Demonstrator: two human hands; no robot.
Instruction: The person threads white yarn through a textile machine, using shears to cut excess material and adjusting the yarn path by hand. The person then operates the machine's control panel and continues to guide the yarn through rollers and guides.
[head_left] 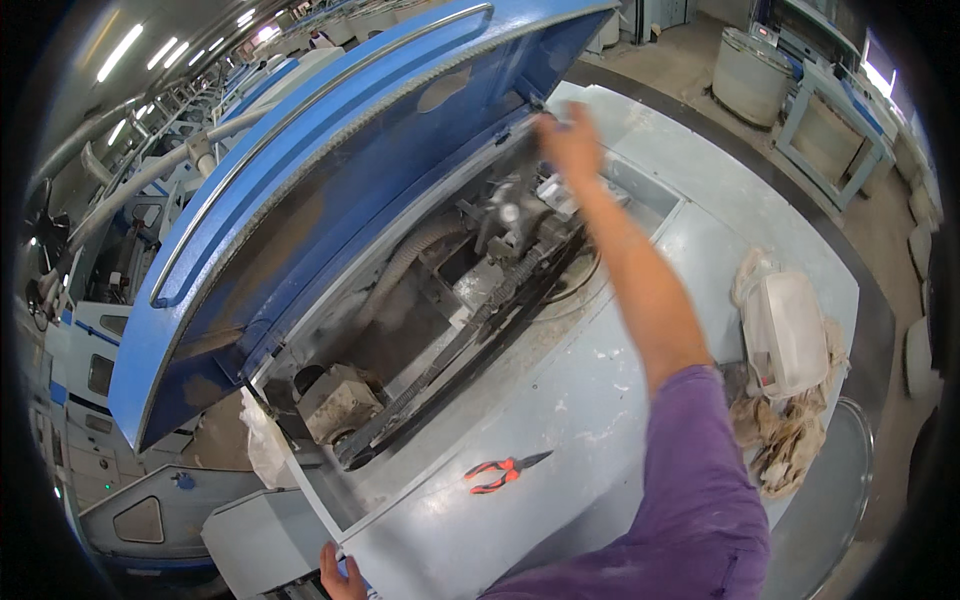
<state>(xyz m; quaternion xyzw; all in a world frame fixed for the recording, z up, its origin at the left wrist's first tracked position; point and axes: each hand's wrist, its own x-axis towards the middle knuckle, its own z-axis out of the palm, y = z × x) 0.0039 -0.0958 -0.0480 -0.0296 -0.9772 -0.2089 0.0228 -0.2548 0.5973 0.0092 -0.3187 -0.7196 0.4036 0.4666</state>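
My right hand, at the end of a purple sleeve, reaches over the far end of an open machine housing. It is next to the hinge end of the raised blue lid; its fingers are smeared by motion, so I cannot tell whether they hold anything. My left hand is by the near left corner of the grey machine top, thumb and fingers apart, nothing visible in it. Below the lid lies a dusty mechanism with a dark chain-like strip and a ribbed hose. Red-handled pliers lie on the grey top.
To the right, a translucent plastic container rests on the top beside crumpled brown cloth. A white plastic bag hangs at the housing's left end. Beyond stand a pale drum and a metal frame. More machines line the left.
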